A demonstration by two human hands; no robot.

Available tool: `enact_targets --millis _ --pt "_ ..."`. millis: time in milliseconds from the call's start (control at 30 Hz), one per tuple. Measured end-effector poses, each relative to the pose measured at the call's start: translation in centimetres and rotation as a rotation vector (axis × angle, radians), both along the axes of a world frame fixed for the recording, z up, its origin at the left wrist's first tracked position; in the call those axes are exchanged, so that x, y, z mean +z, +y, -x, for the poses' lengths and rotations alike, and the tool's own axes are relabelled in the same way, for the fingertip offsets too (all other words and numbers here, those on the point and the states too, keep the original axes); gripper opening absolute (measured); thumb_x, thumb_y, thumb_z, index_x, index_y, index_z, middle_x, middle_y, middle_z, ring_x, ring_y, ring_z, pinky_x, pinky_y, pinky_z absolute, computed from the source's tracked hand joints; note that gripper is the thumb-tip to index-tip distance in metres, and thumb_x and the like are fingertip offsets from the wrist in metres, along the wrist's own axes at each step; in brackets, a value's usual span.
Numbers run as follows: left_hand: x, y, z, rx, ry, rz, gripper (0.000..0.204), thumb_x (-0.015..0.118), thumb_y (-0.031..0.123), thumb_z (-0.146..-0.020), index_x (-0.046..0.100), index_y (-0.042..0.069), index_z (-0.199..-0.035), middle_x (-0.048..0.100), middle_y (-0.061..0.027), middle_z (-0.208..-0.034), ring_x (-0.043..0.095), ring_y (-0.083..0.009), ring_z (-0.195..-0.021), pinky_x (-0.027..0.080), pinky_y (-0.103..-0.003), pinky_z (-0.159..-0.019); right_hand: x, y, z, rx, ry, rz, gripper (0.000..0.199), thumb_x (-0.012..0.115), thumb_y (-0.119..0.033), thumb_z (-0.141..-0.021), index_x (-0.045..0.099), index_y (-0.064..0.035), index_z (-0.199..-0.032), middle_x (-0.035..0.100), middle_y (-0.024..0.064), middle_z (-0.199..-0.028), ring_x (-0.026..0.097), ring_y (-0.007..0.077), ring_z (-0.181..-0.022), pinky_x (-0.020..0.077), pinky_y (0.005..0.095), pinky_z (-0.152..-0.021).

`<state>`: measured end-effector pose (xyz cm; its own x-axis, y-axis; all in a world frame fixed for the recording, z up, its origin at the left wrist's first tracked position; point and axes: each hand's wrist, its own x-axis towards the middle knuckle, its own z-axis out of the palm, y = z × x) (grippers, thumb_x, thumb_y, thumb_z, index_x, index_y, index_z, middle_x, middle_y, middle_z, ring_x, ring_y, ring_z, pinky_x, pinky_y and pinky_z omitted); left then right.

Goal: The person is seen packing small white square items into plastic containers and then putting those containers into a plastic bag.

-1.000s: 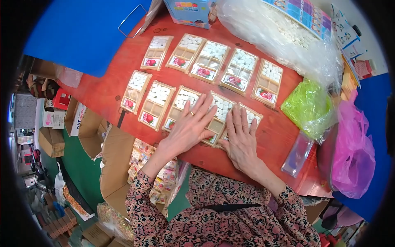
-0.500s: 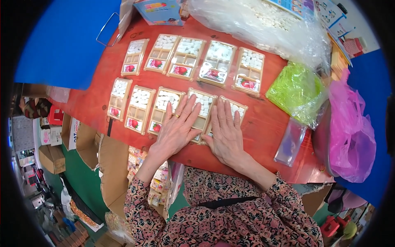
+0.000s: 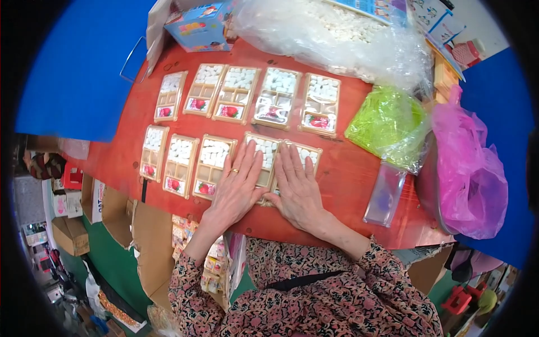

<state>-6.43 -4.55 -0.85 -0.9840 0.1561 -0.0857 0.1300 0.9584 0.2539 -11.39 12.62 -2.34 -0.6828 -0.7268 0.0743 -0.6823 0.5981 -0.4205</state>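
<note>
My left hand [image 3: 238,182], with a ring on one finger, lies flat, fingers stretched, over the right edge of one tan compartment tray [image 3: 213,160] and the left part of the tray beside it [image 3: 264,149]. My right hand [image 3: 300,194] also lies flat, over the last tray [image 3: 310,154] of the near row. The thumbs come close together over the lower part of the middle tray. White pellet-like pieces fill the trays' upper compartments, and strawberry-printed pieces show at the bottom of uncovered trays. My hands hide the lower parts of the two rightmost trays.
A second row of similar trays [image 3: 229,92] lies behind on the red table [image 3: 342,185]. Clear plastic with white pieces [image 3: 337,33] covers the back. Rightward are a green basket under clear film [image 3: 387,121], a clear plastic box [image 3: 384,194] and a pink bag [image 3: 469,174].
The view has shifted, so the trays appear lower and further left. Both hands stay flat on the same trays, thumbs slightly closer together.
</note>
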Motion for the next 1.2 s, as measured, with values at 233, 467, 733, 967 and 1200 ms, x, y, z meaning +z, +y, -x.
enact_targets --millis 233,467,733,967,1200 --pt "0.3 -0.1 0.5 0.076 -0.057 0.021 0.081 0.066 0.029 -0.078 0.026 -0.002 -0.141 0.013 -0.0193 -0.151 0.011 -0.0338 -0.141 0.015 -0.055 -0.109 -0.4 -0.4 0.4 0.004 0.013 0.105 0.082 0.060 -0.044 -0.079 0.031 0.0076 -0.136 0.021 0.0223 -0.148 0.016 0.0364 -0.139 0.0183 0.0525 -0.109" --pt "0.4 0.1 0.9 0.094 -0.034 0.025 0.079 0.065 0.025 -0.080 0.024 -0.003 -0.142 0.013 -0.0196 -0.151 0.011 -0.0347 -0.141 0.013 -0.054 -0.110 -0.4 -0.1 0.7 0.047 0.042 0.154 0.076 0.058 -0.041 -0.082 0.032 0.0088 -0.134 0.021 0.0230 -0.147 0.020 0.0368 -0.137 0.0220 0.0520 -0.108" --pt "0.9 0.4 0.7 0.097 -0.039 0.054 0.075 0.063 0.022 -0.081 0.025 -0.003 -0.141 0.014 -0.0197 -0.151 0.010 -0.0342 -0.141 0.012 -0.054 -0.111 1.6 1.6 0.9 0.087 -0.008 0.225 0.072 0.056 -0.037 -0.086 0.029 0.0082 -0.135 0.026 0.0268 -0.143 0.024 0.0400 -0.134 0.0257 0.0520 -0.106" --pt "2.6 2.6 1.0 0.074 -0.023 0.050 0.074 0.065 0.021 -0.080 0.029 -0.003 -0.139 0.015 -0.0196 -0.151 0.011 -0.0358 -0.140 0.010 -0.054 -0.111 11.5 10.3 3.8 0.126 0.059 0.132 0.051 0.061 -0.021 -0.084 0.044 0.0043 -0.124 0.045 0.0266 -0.127 0.048 0.0393 -0.115 0.0406 0.0448 -0.096" --pt "3.6 5.7 0.3 -0.050 0.003 0.008 0.071 0.066 0.029 -0.079 0.035 -0.001 -0.136 0.016 -0.0202 -0.150 0.014 -0.0370 -0.139 0.013 -0.057 -0.109 18.5 20.0 21.6 -0.291 0.618 -0.014 0.018 0.060 -0.008 -0.080 0.061 -0.0010 -0.097 0.061 0.0189 -0.085 0.059 0.0358 -0.081 0.0470 0.0439 -0.068"
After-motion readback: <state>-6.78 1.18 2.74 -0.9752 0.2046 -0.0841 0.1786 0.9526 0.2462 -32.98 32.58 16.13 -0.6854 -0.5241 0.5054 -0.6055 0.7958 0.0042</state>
